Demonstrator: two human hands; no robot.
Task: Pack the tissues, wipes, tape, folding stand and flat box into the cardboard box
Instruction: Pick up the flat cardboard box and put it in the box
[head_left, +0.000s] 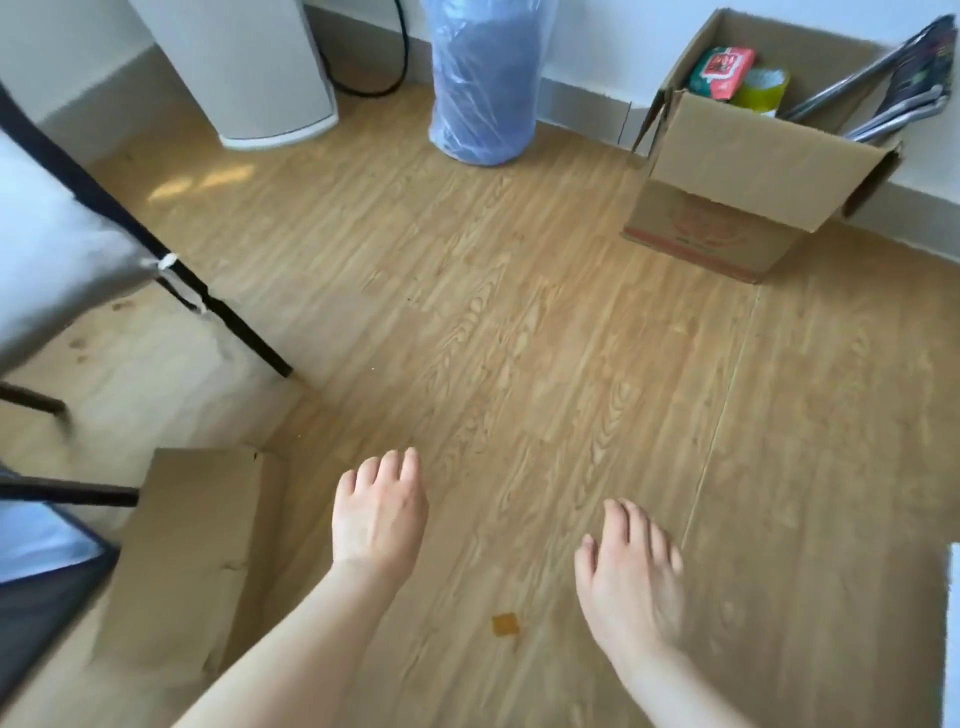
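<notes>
Hands hang empty over the wood floor (519, 338) in the lower middle of the frame: the left hand (379, 512) and the right hand (631, 577) are both palm down with fingers loosely spread, holding nothing. The cardboard box (753, 176) stands open at the upper right by the wall, well apart from both hands. Inside it show a red and green pack (722, 70), a yellow-green pack (761, 91) just beside it, and a folded metal stand (883, 88) leaning out over the right rim. A flat piece of cardboard (192, 561) lies at lower left, near the left forearm. A blue plastic-wrapped roll (483, 83) stands at the top centre.
</notes>
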